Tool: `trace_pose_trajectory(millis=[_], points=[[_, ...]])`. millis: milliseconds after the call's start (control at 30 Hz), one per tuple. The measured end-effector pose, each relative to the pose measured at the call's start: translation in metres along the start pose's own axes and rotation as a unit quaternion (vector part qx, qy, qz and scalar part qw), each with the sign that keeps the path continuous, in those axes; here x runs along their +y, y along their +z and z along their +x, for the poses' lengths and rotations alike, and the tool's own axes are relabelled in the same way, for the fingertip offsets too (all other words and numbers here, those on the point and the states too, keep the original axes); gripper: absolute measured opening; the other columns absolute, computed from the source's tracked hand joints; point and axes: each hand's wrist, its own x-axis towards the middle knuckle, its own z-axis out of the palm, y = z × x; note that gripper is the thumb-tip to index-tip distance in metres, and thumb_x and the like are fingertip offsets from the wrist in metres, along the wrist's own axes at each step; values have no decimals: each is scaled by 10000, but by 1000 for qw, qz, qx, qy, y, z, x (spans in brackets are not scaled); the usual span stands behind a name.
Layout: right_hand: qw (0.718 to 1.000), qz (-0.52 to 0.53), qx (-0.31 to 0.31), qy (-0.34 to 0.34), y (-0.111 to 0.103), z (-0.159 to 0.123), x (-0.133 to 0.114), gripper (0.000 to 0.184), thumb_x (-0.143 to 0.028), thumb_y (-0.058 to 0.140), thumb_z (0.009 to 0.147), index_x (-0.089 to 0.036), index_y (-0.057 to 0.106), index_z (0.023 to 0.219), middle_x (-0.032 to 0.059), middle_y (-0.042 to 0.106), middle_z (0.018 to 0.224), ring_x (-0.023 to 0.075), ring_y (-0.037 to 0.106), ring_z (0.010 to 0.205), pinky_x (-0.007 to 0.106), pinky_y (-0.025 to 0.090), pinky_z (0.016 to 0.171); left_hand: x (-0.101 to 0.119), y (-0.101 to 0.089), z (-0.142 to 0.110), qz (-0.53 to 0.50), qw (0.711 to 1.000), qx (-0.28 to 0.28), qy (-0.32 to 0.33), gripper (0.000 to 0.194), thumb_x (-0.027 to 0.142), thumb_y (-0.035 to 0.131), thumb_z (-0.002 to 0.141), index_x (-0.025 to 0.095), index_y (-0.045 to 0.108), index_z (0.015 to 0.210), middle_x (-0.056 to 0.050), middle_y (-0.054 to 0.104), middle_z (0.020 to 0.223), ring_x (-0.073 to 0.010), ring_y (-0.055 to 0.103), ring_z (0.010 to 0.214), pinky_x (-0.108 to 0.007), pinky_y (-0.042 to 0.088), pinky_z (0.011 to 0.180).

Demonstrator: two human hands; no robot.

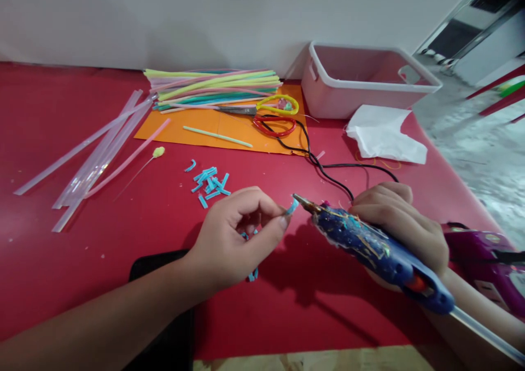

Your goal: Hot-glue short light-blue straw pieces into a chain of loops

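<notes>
Between the thumb and forefinger of my left hand (238,234) is a short blue piece of pipe cleaner (292,207). My right hand (404,223) is wrapped round a blue hot glue gun (369,248), smeared with old glue. Its metal nozzle points left and meets, or nearly meets, the tip of the blue piece. A clear glue stick (486,332) sticks out of the gun's back end. Several cut blue pieces (211,184) lie in a loose pile beyond my left hand. A few more blue bits (252,275) show beneath that hand, partly hidden.
Long pipe cleaners (217,86) and scissors (254,111) lie on an orange sheet (197,133). Clear glue sticks (102,157) are at left. A white bin (369,92) and white cloth-like piece (385,133) stand at back right. A black cord (336,166) crosses the red table (82,261).
</notes>
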Motion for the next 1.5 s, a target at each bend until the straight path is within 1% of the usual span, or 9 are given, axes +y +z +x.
trace_pose_trajectory(millis=[100, 167, 467, 600, 767, 1000, 1133, 1333, 1500], points=[[1000, 7, -8, -5, 0, -2, 2, 57, -185, 505, 942, -182, 561, 955, 14, 590, 725, 156, 587, 649, 396, 394, 741, -2, -1, -2, 51, 997, 17, 52, 149, 107, 612, 876, 180, 596, 748, 39, 537, 691, -81, 454, 590, -222, 365, 538], [1000, 9, -13, -7, 0, -2, 3, 58, -184, 503, 946, -179, 559, 960, 19, 593, 722, 158, 584, 650, 399, 396, 744, -2, -2, -2, 68, 995, 31, 62, 143, 100, 610, 873, 178, 602, 753, 40, 532, 685, -79, 452, 584, -219, 363, 529], [999, 5, -32, -12, 0, -3, 3, 179, -281, 408, 1013, -185, 555, 979, 25, 610, 744, 158, 593, 663, 403, 384, 756, 0, 0, 1, 65, 996, 42, 45, 137, 151, 619, 876, 172, 613, 740, 27, 532, 659, -100, 484, 579, -241, 382, 521], [1000, -1, -14, -5, 2, -4, 3, 165, -271, 409, 1012, -199, 552, 975, 22, 613, 737, 161, 590, 661, 406, 387, 766, 0, 0, 0, 63, 996, 42, 49, 143, 157, 623, 876, 170, 614, 734, 27, 523, 651, -101, 479, 570, -248, 374, 514], [1000, -3, -27, -13, 1, 0, 2, 184, -273, 397, 1014, -178, 548, 968, 21, 605, 734, 142, 584, 647, 386, 395, 748, 1, 0, 1, 57, 997, 47, 38, 142, 167, 627, 863, 171, 609, 722, 26, 523, 642, -106, 483, 565, -255, 368, 507], [1000, 26, -10, 11, -1, -3, 2, 49, -198, 541, 924, -179, 552, 968, 23, 585, 732, 157, 566, 656, 400, 395, 742, 4, -1, 1, 32, 999, 42, -5, 145, 180, 618, 845, 178, 602, 701, 25, 521, 634, -114, 473, 570, -268, 367, 524], [999, 24, -29, 7, 0, -5, 3, 69, -175, 513, 931, -191, 556, 983, 20, 609, 746, 158, 581, 659, 404, 396, 756, 3, -1, 1, 24, 999, 39, -5, 128, 184, 630, 855, 182, 617, 728, 26, 522, 642, -118, 477, 580, -272, 371, 533], [999, 17, -30, 15, 1, -4, 2, 99, -255, 460, 983, -203, 543, 976, 15, 597, 738, 160, 571, 648, 409, 391, 746, 1, -1, 1, 24, 999, 30, 15, 142, 170, 633, 875, 187, 616, 735, 29, 525, 668, -109, 481, 595, -263, 382, 550], [1000, 14, -21, 2, 1, 0, -1, 118, -251, 431, 994, -204, 533, 960, 10, 600, 716, 163, 592, 642, 403, 397, 741, 2, -1, 0, 24, 999, 32, 13, 132, 163, 634, 866, 185, 619, 737, 26, 537, 668, -109, 489, 598, -259, 383, 548]])
